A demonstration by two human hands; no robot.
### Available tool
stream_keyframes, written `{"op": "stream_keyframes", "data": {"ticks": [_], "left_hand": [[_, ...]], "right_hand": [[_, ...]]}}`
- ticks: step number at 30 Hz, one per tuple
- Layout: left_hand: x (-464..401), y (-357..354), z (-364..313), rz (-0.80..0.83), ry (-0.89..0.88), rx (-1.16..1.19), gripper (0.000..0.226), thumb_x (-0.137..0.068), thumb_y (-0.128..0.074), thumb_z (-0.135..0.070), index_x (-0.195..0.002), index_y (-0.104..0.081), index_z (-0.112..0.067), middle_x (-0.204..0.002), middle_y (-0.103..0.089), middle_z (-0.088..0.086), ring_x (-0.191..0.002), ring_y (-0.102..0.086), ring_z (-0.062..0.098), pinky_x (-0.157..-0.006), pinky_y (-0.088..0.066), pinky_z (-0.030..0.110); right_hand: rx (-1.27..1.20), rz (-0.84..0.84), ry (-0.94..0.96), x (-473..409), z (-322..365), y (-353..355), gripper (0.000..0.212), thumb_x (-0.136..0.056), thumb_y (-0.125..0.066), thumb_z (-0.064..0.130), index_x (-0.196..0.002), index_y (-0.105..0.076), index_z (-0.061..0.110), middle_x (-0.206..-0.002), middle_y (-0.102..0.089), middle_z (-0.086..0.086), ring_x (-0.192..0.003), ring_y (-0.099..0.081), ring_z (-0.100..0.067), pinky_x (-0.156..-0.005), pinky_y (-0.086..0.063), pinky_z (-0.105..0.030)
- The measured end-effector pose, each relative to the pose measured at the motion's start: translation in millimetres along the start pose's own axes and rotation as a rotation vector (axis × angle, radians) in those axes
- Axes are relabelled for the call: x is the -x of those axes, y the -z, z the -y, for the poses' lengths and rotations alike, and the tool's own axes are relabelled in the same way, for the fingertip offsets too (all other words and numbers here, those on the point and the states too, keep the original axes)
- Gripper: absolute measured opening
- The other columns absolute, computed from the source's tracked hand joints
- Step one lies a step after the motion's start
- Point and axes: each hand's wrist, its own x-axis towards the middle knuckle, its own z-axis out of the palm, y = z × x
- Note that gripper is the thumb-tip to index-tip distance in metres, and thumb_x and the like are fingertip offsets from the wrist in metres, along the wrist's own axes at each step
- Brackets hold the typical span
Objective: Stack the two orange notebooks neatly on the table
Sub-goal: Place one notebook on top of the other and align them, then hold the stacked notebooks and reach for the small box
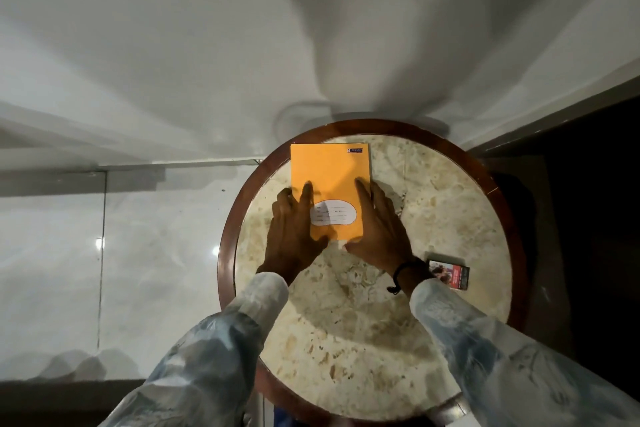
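Observation:
An orange notebook (330, 177) with a white label patch lies flat on the far part of the round marble table (363, 322). Only one orange cover shows; a thin edge along its right side hints at something beneath, but I cannot tell if a second notebook lies under it. My left hand (292, 236) rests on the notebook's near left corner, fingers spread. My right hand (377, 229) presses against the near right corner and edge, fingers spread. Neither hand lifts it.
A small dark box with a picture (450, 276) lies on the table to the right of my right wrist. The table has a brown wooden rim (225, 253). White curtain and pale tiled floor lie beyond; a dark area is at right.

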Motion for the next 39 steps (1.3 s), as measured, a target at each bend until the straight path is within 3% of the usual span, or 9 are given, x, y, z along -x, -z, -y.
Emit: {"op": "stream_keyframes", "data": {"ticks": [4, 13, 17, 21, 26, 32, 35, 39], "left_hand": [[5.1, -4.1, -2.8, -0.014, -0.012, -0.065, 0.106, -0.079, -0.083, -0.024, -0.159, -0.014, -0.017, -0.156, -0.026, 0.023, -0.138, -0.035, 0.045, -0.099, -0.056, 0.052], [3.5, -5.8, -5.4, -0.009, 0.018, -0.112, 0.112, -0.077, -0.085, -0.026, -0.161, -0.01, -0.018, -0.157, -0.025, 0.023, -0.14, -0.033, 0.043, -0.092, -0.057, 0.048], [6.6, -0.3, -13.2, 0.014, 0.021, -0.179, 0.112, -0.075, -0.084, -0.03, -0.16, -0.014, -0.013, -0.159, -0.024, 0.027, -0.14, -0.034, 0.048, -0.099, -0.053, 0.054], [10.2, 4.8, -27.6, -0.068, -0.094, -0.243, 0.094, -0.082, -0.073, -0.033, -0.157, -0.024, -0.003, -0.163, -0.02, 0.03, -0.146, -0.029, 0.05, -0.113, -0.04, 0.058], [-5.4, 2.8, -49.7, -0.108, -0.141, -0.211, 0.073, -0.101, -0.046, -0.042, -0.161, -0.014, -0.014, -0.171, -0.005, 0.014, -0.157, -0.006, 0.039, -0.126, -0.018, 0.055], [-11.1, -12.9, -51.8, -0.031, -0.13, -0.278, 0.074, -0.103, -0.046, -0.04, -0.161, -0.01, -0.012, -0.171, 0.001, 0.013, -0.158, -0.002, 0.039, -0.127, -0.018, 0.057], [-10.5, -14.2, -54.7, -0.03, -0.12, -0.297, 0.074, -0.103, -0.045, -0.042, -0.161, -0.01, -0.012, -0.171, 0.0, 0.013, -0.157, -0.004, 0.04, -0.128, -0.018, 0.056], [-11.5, -13.0, -56.3, -0.018, -0.11, -0.302, 0.074, -0.103, -0.045, -0.042, -0.161, -0.01, -0.012, -0.171, 0.0, 0.013, -0.158, -0.004, 0.039, -0.128, -0.017, 0.055]], "right_hand": [[0.077, -0.056, 0.0, -3.8, 0.2, -1.7, 0.095, -0.076, -0.077, 0.013, -0.157, -0.027, 0.011, -0.16, -0.03, -0.017, -0.14, -0.037, -0.037, -0.103, -0.05, -0.049], [0.081, -0.024, 0.004, -7.9, -3.1, -2.9, 0.103, -0.076, -0.08, 0.017, -0.159, -0.019, 0.018, -0.165, -0.022, -0.013, -0.145, -0.03, -0.037, -0.107, -0.048, -0.048], [0.01, -0.024, 0.003, 0.5, -5.6, 5.6, 0.101, -0.08, -0.078, 0.016, -0.16, -0.016, 0.017, -0.166, -0.023, -0.011, -0.145, -0.033, -0.035, -0.108, -0.046, -0.049], [-0.05, -0.14, -0.037, 35.3, -31.8, 19.4, 0.09, -0.077, -0.08, 0.02, -0.154, -0.035, 0.011, -0.153, -0.044, -0.015, -0.137, -0.044, -0.036, -0.104, -0.047, -0.053], [-0.004, -0.268, -0.238, 86.4, -84.1, 26.6, 0.074, -0.076, -0.078, 0.033, -0.142, -0.05, 0.011, -0.14, -0.057, -0.012, -0.127, -0.053, -0.033, -0.096, -0.05, -0.051], [0.03, -0.132, -0.279, 117.6, -119.2, 14.4, 0.063, -0.068, -0.089, 0.024, -0.124, -0.059, 0.019, -0.131, -0.056, -0.009, -0.12, -0.055, -0.036, -0.085, -0.055, -0.052], [-0.053, -0.169, -0.344, 114.2, -119.2, 11.3, 0.045, -0.076, -0.083, 0.033, -0.113, -0.062, 0.019, -0.115, -0.062, -0.008, -0.108, -0.059, -0.033, -0.077, -0.057, -0.046], [-0.298, -0.281, -0.474, 96.7, -105.3, 16.2, 0.045, -0.075, -0.081, 0.044, -0.107, -0.064, 0.017, -0.102, -0.07, -0.007, -0.093, -0.067, -0.027, -0.075, -0.057, -0.038]]}}
